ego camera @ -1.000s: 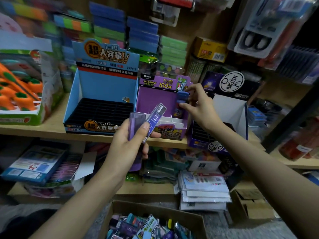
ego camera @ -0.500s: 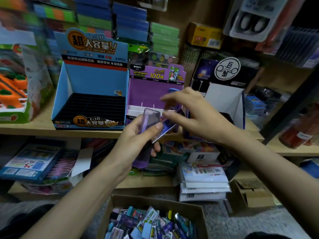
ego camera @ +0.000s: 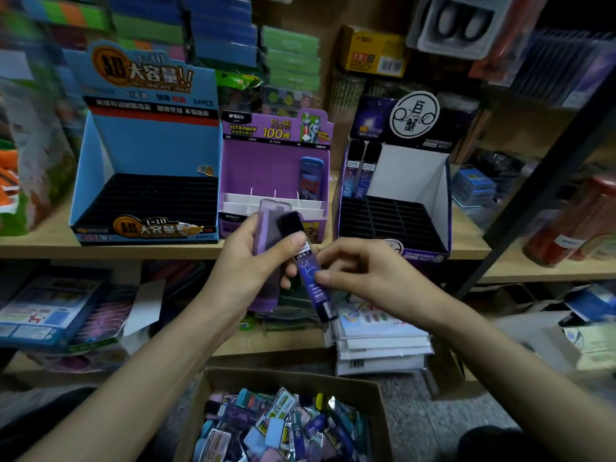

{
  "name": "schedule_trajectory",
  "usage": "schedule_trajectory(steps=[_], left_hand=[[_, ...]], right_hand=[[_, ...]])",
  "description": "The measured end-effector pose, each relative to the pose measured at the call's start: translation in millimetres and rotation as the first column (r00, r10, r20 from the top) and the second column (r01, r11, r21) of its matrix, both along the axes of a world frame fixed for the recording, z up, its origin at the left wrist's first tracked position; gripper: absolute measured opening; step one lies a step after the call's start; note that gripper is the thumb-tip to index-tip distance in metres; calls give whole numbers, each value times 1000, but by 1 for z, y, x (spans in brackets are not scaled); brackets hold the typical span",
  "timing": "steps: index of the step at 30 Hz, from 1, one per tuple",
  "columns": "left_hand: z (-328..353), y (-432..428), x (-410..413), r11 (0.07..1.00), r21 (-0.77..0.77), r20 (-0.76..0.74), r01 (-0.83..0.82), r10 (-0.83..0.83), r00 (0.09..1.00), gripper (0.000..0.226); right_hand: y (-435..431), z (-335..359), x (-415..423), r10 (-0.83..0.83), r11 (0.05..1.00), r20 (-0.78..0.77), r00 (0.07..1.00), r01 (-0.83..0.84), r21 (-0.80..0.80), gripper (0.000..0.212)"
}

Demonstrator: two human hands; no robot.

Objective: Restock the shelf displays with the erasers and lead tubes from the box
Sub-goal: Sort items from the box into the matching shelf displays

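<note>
While purple display (ego camera: 266, 161) reads "M&G 0.7 HB 100", blue display (ego camera: 150, 145) reads "24PCS" | left hand (ego camera: 246, 271) grips purple case (ego camera: 266, 221) and tube (ego camera: 313, 281) marked "2B/0.7", thumb pressed over both | right hand (ego camera: 373, 275) pinches tube's middle | tube tilted, in front of shelf (ego camera: 40, 243), above box (ego camera: 266, 375).

I get one view: a wide-angle camera on the person's head, looking forward and down. It faces the wooden shelf (ego camera: 40, 244) almost square-on and from near, with display boxes (ego camera: 150, 151) filling the upper half. The left hand (ego camera: 253, 271) and right hand (ego camera: 373, 275) meet mid-frame, forearms rising from the bottom corners. The cardboard box (ego camera: 293, 378) lies at the bottom edge.
</note>
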State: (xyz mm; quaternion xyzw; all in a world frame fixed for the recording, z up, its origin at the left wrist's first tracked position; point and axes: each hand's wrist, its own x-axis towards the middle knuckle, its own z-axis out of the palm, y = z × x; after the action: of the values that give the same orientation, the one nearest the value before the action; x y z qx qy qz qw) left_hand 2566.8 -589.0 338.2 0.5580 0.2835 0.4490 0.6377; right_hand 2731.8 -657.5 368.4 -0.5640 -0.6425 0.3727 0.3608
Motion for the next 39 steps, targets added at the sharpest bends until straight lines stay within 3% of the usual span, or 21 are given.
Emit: schedule_trajectory(steps=[4,8,10,13,17,26,35,37,39], left_hand=[[-1,0,6,999,37,-38,-9,11,999,32],[4,9,3,995,-64,86,-79,85,993,38],[6,16,-1,986,-142,139,-86,106,985,40],[8,19,1,980,-167,150,-113,138,979,25],[2,20,8,988,-107,156,-115,130,979,14],[-7,27,-1,980,-52,121,-192,197,973,6],[-3,26,0,980,-152,255,-129,165,953,11],[-3,25,-1,976,-170,238,-140,178,955,10],[-4,25,-4,966,-197,232,-170,214,949,10]], right_hand=[[2,-3,-4,-69,996,-33,997,70,46,16],[12,9,13,-175,973,-7,984,174,149,10],[26,22,36,-317,911,-40,948,316,265,7],[52,35,76,-475,812,-74,877,470,347,6],[85,24,113,-610,739,53,790,544,397,6],[116,-8,128,-532,816,104,840,477,327,5],[122,-15,131,-555,828,188,810,518,214,10],[118,-9,126,-614,789,370,697,537,297,15],[101,-2,109,-718,692,382,581,539,481,18]])
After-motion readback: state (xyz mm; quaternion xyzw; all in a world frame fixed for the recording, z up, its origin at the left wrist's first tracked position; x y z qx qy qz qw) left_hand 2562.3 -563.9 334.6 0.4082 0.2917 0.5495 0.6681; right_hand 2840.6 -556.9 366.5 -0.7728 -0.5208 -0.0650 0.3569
